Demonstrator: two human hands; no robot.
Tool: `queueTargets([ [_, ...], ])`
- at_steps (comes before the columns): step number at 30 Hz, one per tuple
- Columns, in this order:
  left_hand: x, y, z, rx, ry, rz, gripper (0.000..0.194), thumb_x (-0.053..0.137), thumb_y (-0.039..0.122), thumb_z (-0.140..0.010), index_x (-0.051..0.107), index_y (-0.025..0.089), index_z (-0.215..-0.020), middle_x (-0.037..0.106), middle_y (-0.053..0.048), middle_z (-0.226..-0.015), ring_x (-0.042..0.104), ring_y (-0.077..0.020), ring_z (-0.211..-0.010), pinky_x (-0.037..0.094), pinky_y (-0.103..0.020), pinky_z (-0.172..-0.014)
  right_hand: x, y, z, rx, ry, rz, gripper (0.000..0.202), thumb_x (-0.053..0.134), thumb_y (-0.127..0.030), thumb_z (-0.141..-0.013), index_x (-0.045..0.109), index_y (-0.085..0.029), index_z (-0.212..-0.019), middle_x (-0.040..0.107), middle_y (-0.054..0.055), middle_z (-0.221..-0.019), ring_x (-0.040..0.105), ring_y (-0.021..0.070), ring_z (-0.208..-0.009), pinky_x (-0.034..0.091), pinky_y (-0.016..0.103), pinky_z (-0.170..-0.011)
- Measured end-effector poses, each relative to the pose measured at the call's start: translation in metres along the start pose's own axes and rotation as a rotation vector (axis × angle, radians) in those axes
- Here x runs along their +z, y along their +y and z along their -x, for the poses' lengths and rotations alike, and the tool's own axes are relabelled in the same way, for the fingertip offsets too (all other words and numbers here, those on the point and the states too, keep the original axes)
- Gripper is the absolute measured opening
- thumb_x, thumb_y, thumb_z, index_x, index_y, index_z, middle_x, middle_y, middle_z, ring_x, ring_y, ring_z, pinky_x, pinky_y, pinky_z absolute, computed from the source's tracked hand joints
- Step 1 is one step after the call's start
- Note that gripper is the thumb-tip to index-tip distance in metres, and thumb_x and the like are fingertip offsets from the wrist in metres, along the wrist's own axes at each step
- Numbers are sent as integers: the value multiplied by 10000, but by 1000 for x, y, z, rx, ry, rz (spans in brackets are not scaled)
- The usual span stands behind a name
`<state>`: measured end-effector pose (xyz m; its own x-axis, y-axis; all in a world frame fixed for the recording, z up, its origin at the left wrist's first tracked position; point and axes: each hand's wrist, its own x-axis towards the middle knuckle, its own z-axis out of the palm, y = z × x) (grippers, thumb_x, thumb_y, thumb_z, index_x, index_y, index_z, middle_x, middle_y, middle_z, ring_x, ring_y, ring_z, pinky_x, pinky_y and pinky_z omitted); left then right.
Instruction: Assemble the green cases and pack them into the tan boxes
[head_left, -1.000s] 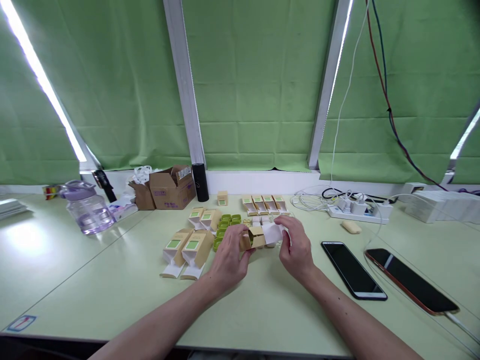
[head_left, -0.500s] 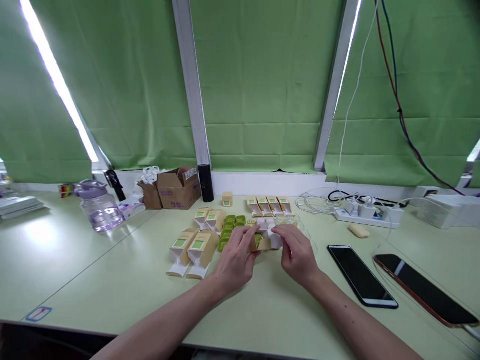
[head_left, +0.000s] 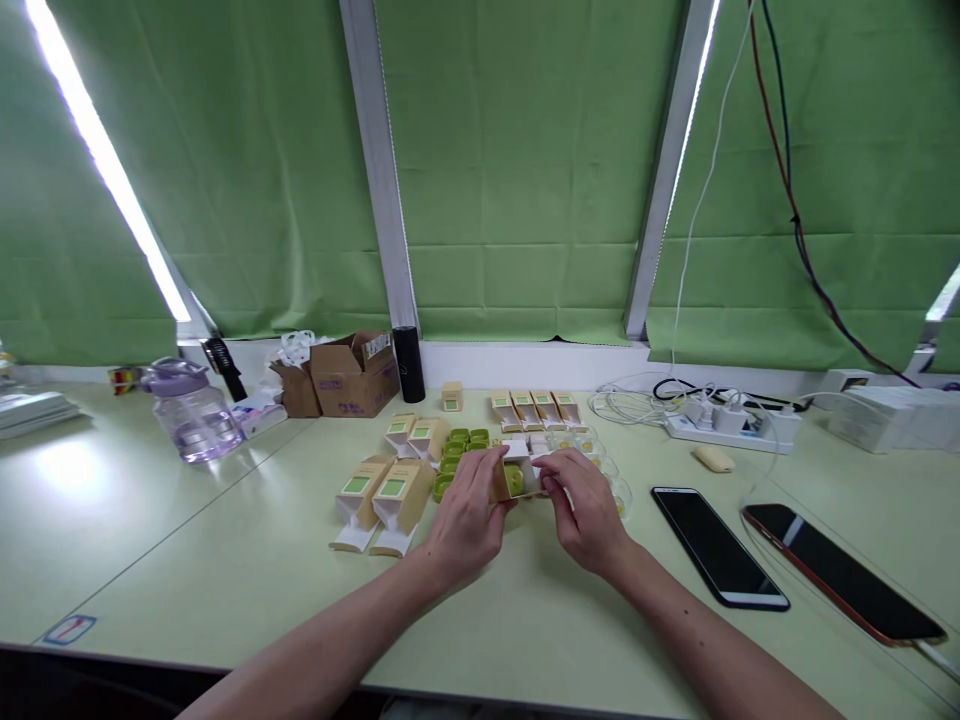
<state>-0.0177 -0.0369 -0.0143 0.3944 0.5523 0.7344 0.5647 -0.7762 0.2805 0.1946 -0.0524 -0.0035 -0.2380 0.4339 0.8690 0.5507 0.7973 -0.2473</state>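
Observation:
Between my two hands is a small kraft cardboard box [head_left: 529, 478] with a white inside, its open side facing me. A green piece [head_left: 514, 480] sits in its left part. My left hand [head_left: 471, 510] is closed round the box's left end. With bent fingers, my right hand [head_left: 586, 508] pinches the box's right edge; its fingertips are partly hidden. Several green pieces [head_left: 452, 464] stand in rows left of the box. Clear round cups [head_left: 621, 496] with yellow spots lie behind and beside my right hand.
Open kraft boxes [head_left: 401, 490] stand at the left, with a row of more boxes [head_left: 546, 408] behind. Two phones [head_left: 720, 545] and a power strip [head_left: 731, 430] lie to the right. A purple-lidded jug [head_left: 196, 420] and a brown carton [head_left: 352, 380] stand at the left.
The box has tilted so its open side shows more to me. My right hand has shifted slightly left, onto the box's right edge. My left hand keeps its hold.

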Motion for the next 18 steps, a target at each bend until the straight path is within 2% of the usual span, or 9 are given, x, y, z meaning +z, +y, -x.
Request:
queueTargets([
  [8, 0, -1, 0, 2, 31, 26, 720, 619, 67, -875, 397, 219, -1542, 593, -168, -1360, 570, -335, -1304, 538, -566, -1093, -1, -1, 1, -40, -62, 2, 359, 508, -79, -950, 565, -229, -1271, 662, 67, -926, 604, 272, -891, 513, 430, -781],
  [18, 1, -3, 0, 5, 46, 58, 728, 607, 28, -804, 452, 205, -1493, 610, -157, -1331, 570, -324, -1292, 526, -519, -1091, -1, 2, 2, -170, -159, 145, 455, 581, -107, -923, 544, -218, -1362, 680, 130, -1185, 598, 333, -1112, 516, 529, -941],
])
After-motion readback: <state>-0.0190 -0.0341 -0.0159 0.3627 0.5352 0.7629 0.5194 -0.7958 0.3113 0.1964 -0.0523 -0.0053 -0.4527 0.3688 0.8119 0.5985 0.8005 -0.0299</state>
